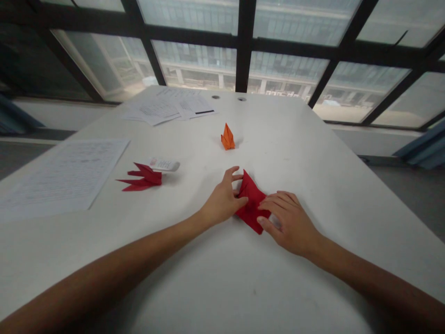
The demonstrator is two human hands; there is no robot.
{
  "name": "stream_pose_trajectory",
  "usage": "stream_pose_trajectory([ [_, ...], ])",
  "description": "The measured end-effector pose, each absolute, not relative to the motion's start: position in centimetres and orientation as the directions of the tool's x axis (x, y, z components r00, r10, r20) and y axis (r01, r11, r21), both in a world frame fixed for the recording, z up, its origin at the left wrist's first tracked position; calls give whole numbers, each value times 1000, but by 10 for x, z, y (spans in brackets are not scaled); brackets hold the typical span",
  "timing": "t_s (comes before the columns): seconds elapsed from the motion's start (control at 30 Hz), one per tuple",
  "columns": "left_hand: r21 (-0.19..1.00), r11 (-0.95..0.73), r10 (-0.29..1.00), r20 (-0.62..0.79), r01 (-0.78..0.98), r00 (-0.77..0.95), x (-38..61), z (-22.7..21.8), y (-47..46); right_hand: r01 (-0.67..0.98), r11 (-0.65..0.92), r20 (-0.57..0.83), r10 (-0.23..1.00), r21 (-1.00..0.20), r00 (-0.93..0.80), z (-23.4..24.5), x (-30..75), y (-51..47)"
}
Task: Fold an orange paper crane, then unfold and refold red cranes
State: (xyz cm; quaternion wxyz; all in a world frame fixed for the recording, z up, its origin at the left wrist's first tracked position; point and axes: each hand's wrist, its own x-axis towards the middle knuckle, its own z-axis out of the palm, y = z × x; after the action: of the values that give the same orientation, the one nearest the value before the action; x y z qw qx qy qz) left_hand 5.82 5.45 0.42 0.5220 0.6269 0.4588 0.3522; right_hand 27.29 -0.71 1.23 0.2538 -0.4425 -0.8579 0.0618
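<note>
red origami paper (pixel 251 200): matt, creased | table top (pixel 333 185): smooth, satin | remote (pixel 164 164): glossy plastic

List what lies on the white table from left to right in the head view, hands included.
Printed sheet, red origami model, left hand, folded red paper, right hand.
</note>
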Motion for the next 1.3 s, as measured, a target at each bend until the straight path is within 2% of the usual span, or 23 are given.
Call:
stream_pose_trajectory([
  [0.07,849,-324,906,152,418,394,51,6,58,729,585,330,808,-355,-488,8,274,-5],
  [0.13,609,-547,829,301,574,471,44,8,61,728,584,317,810,-360,-493,4,274,-4],
  [0.2,433,-685,726,340,586,598,40,10,63,726,581,333,811,-368,-480,1,275,-2],
  [0.27,374,-797,587,289,475,756,37,12,65,724,568,359,818,-391,-449,-1,278,1],
  [0.33,375,-849,473,223,373,852,35,14,65,720,548,379,831,-425,-408,-3,282,6],
  [0.4,380,-861,430,189,338,883,36,17,62,719,522,380,847,-460,-372,-4,288,11],
  [0.63,389,-849,457,205,356,866,37,19,58,694,492,336,869,-525,-362,-6,294,22],
  [0.9,526,-791,477,212,312,853,33,21,67,667,475,335,880,-574,-338,-7,296,26],
  [1.13,506,-804,469,216,313,856,33,20,66,685,446,328,894,-576,-306,-7,294,25],
  [1.3,451,-839,432,210,305,877,32,19,66,762,341,260,938,-550,-231,-2,292,24],
])
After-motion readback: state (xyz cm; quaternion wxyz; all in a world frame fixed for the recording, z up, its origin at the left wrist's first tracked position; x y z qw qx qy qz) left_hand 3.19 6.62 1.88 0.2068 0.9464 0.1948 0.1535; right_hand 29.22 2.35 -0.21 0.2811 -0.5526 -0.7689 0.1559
